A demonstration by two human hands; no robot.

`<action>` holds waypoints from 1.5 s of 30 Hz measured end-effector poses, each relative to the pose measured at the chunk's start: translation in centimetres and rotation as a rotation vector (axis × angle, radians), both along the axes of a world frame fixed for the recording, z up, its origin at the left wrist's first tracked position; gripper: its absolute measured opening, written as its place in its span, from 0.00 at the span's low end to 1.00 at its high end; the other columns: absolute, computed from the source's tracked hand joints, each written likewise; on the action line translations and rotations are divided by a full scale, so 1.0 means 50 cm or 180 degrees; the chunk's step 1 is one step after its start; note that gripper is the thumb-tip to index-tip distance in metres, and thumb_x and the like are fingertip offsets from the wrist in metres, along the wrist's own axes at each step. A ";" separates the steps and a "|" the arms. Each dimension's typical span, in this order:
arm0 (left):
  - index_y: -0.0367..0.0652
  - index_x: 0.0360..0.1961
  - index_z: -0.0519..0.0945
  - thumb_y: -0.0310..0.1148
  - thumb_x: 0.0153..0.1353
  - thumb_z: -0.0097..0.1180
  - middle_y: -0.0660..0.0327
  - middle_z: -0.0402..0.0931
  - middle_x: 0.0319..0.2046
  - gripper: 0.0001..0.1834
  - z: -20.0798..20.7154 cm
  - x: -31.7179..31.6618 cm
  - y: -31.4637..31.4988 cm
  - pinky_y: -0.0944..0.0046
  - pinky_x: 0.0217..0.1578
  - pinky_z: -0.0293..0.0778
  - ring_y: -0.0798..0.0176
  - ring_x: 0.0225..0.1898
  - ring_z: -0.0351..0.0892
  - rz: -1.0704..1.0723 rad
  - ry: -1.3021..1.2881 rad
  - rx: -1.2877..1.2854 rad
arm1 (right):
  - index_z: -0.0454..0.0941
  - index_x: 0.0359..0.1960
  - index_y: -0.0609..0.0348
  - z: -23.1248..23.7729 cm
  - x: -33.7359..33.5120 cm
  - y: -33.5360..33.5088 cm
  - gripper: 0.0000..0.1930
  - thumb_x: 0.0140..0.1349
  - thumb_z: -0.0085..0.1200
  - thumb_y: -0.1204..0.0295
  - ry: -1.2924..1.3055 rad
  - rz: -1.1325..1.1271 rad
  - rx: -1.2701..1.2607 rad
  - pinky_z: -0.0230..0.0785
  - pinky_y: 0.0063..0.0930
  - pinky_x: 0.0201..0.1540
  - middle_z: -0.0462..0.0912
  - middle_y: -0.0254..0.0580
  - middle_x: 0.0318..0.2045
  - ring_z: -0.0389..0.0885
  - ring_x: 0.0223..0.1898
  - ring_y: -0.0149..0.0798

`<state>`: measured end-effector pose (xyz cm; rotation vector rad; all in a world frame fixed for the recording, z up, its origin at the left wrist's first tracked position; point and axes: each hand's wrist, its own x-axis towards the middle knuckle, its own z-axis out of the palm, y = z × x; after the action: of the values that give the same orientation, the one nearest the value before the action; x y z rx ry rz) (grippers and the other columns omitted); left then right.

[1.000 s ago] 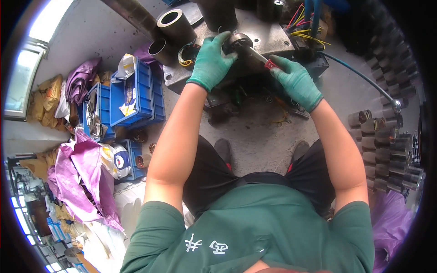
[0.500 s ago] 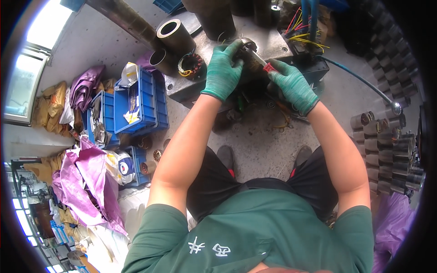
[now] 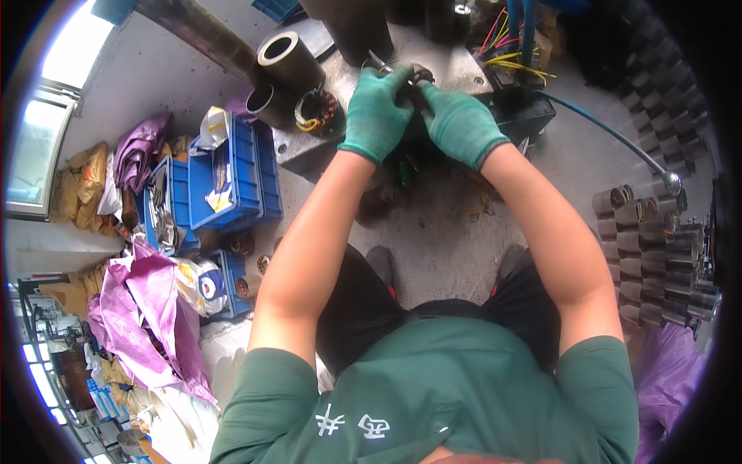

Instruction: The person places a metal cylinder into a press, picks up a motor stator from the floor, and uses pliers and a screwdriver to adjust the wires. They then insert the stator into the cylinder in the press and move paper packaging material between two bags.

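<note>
My left hand point(image 3: 377, 110), in a green knit glove, is closed around the near left side of a dark round metal part point(image 3: 421, 75) at the bench edge. A thin bright metal shaft point(image 3: 377, 59) sticks up beyond its fingers; whether this belongs to the red-handled tool seen earlier I cannot tell. My right hand point(image 3: 462, 125), gloved alike, presses its curled fingers on the right side of the same part. Most of the part is hidden by the gloves. A wire-wound stator ring point(image 3: 318, 112) with loose yellow and white leads lies left of my left hand.
Thick steel tubes point(image 3: 291, 60) stand on the metal bench point(image 3: 297, 151). Coloured wires point(image 3: 514, 66) lie at the back right, near a blue hose point(image 3: 595, 124). Blue crates point(image 3: 224, 209) and purple sacks point(image 3: 143, 317) fill the left. Stacked metal cylinders point(image 3: 653, 255) line the right.
My right hand has moved left, close against my left hand. The red-handled tool it held no longer shows in it. A metal shaft now juts out beyond my left hand.
</note>
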<state>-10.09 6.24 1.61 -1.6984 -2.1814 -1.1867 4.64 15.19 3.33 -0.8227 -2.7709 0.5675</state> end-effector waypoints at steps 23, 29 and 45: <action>0.45 0.59 0.85 0.25 0.56 0.67 0.46 0.78 0.47 0.26 0.043 0.006 -0.008 0.53 0.53 0.82 0.44 0.47 0.83 0.0003 0.0461 -0.0390 | 0.73 0.68 0.58 0.033 0.111 -0.010 0.24 0.73 0.54 0.66 0.0008 -0.0001 -0.0066 0.79 0.51 0.49 0.87 0.60 0.40 0.87 0.43 0.61; 0.42 0.59 0.81 0.29 0.56 0.75 0.48 0.78 0.55 0.28 0.050 0.001 -0.036 0.55 0.62 0.76 0.48 0.57 0.80 0.0054 -0.0055 -0.0202 | 0.77 0.66 0.61 0.030 0.090 0.018 0.25 0.74 0.55 0.59 0.0738 -0.0214 -0.2540 0.81 0.32 0.39 0.89 0.49 0.45 0.85 0.34 0.33; 0.51 0.56 0.84 0.23 0.59 0.64 0.43 0.77 0.46 0.22 0.033 0.024 -0.011 0.46 0.52 0.78 0.38 0.50 0.77 0.0084 0.0478 -0.0403 | 0.76 0.58 0.60 -0.003 0.065 -0.012 0.16 0.73 0.50 0.68 0.0201 0.0086 0.0153 0.80 0.53 0.43 0.88 0.57 0.33 0.88 0.38 0.60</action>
<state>-8.91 5.68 3.28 -1.7385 -2.2218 -0.9004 7.88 14.59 3.17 -0.7453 -2.7306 0.5202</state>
